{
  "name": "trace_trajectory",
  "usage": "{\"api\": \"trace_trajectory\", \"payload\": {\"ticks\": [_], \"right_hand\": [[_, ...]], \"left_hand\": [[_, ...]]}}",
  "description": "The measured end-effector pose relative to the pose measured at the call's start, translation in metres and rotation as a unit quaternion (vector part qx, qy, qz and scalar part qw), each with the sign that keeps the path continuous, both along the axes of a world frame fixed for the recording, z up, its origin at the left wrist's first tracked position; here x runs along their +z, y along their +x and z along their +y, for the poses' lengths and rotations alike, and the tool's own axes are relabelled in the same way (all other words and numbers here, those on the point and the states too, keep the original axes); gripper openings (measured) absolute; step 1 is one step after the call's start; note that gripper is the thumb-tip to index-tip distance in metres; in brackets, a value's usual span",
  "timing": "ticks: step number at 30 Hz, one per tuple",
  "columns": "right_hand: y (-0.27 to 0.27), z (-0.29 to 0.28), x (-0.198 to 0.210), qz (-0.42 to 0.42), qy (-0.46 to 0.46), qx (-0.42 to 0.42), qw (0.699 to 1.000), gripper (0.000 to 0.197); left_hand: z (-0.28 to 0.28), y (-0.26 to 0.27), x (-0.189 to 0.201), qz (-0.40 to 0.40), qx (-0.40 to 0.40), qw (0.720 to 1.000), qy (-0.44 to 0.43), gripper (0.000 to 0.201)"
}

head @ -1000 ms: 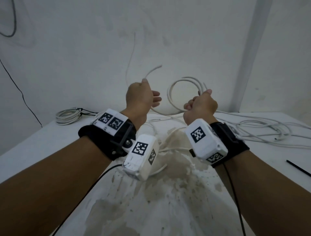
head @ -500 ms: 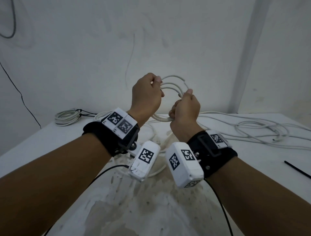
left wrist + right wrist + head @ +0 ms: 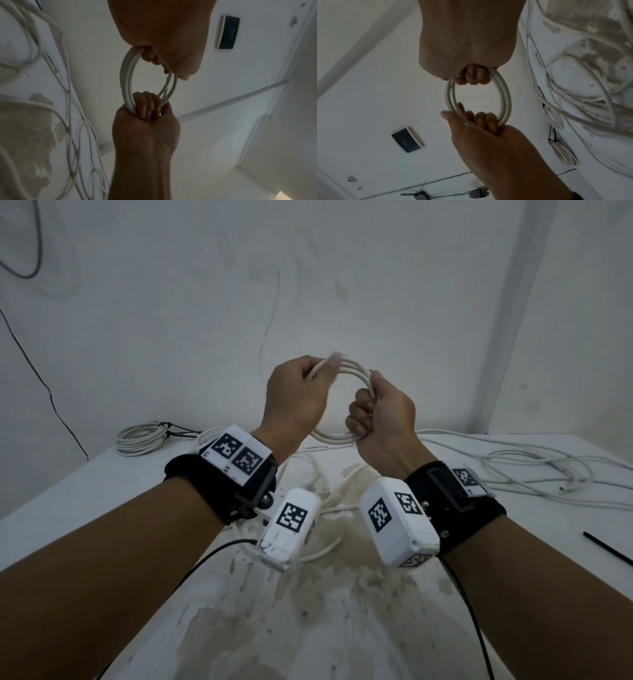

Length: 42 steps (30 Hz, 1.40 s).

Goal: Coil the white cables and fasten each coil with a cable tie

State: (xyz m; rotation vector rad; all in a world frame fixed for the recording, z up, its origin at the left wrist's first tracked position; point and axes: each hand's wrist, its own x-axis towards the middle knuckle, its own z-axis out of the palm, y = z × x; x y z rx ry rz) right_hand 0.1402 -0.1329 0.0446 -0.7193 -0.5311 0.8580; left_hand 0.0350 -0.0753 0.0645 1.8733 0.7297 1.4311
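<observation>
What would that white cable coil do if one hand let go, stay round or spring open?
The coil would probably loosen: no tie binds its loops, only the left hand and right hand do. It seems springy, keeping a smooth ring without sagging. It likely weighs little, being held aloft easily.

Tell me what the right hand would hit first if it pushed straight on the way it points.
Probably nothing on the table: the right hand, gripping the white cable coil, points up and away toward the bare back wall. The wall looks first in line, though depth is unclear.
</observation>
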Motion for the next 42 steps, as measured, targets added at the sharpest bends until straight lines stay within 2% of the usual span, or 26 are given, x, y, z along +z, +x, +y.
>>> {"api": "trace_trajectory", "payload": {"ticks": [2, 5, 8, 10, 12, 15, 18, 21, 24, 28, 31, 35, 42], "right_hand": [[0.007, -0.003, 0.002, 0.01, -0.013, 0.018, 1.0, 0.028], [0.013, -0.006, 0.0, -0.003, -0.016, 0.041, 0.999, 0.028], [0.012, -0.006, 0.0, -0.022, -0.01, 0.022, 0.999, 0.023], [0.011, -0.005, 0.0, -0.026, -0.002, 0.012, 1.0, 0.024], [0.012, -0.004, -0.001, -0.019, 0.005, 0.013, 1.0, 0.025], [0.014, -0.002, -0.003, 0.013, 0.006, 0.037, 0.999, 0.017], [0.015, -0.001, -0.003, 0.043, 0.007, 0.086, 0.995, 0.017], [0.014, -0.001, -0.002, 0.055, 0.008, 0.112, 0.992, 0.02], [0.016, -0.001, -0.003, 0.034, -0.002, 0.103, 0.994, 0.02], [0.02, -0.002, -0.005, -0.019, -0.027, 0.074, 0.997, 0.018], [0.022, -0.005, -0.003, -0.075, -0.033, 0.06, 0.995, 0.017], [0.021, -0.008, 0.001, -0.145, -0.028, 0.053, 0.988, 0.017], [0.015, -0.008, -0.004, -0.206, -0.027, 0.022, 0.978, 0.025]], "left_hand": [[0.0, -0.005, -0.003, 0.034, -0.057, 0.997, 0.039, 0.024], [0.005, -0.008, -0.004, 0.057, -0.079, 0.993, 0.06, 0.021], [0.007, -0.006, -0.004, 0.072, -0.069, 0.993, 0.066, 0.027], [0.007, -0.005, -0.004, 0.095, -0.061, 0.988, 0.102, 0.024], [0.008, -0.006, -0.002, 0.129, -0.046, 0.983, 0.126, 0.032], [0.007, -0.008, -0.001, 0.168, -0.027, 0.973, 0.153, 0.043], [0.009, -0.008, -0.004, 0.162, 0.004, 0.967, 0.197, 0.037], [0.011, -0.006, -0.006, 0.162, 0.034, 0.965, 0.206, 0.036], [0.012, -0.006, -0.005, 0.204, 0.038, 0.953, 0.221, 0.039], [0.011, -0.011, 0.004, 0.237, -0.037, 0.945, 0.221, 0.05], [0.014, -0.015, 0.009, 0.28, -0.066, 0.929, 0.233, 0.034], [0.015, -0.019, 0.004, 0.266, -0.109, 0.942, 0.176, 0.015], [0.011, -0.016, -0.011, 0.171, -0.125, 0.968, 0.132, 0.016]]}}
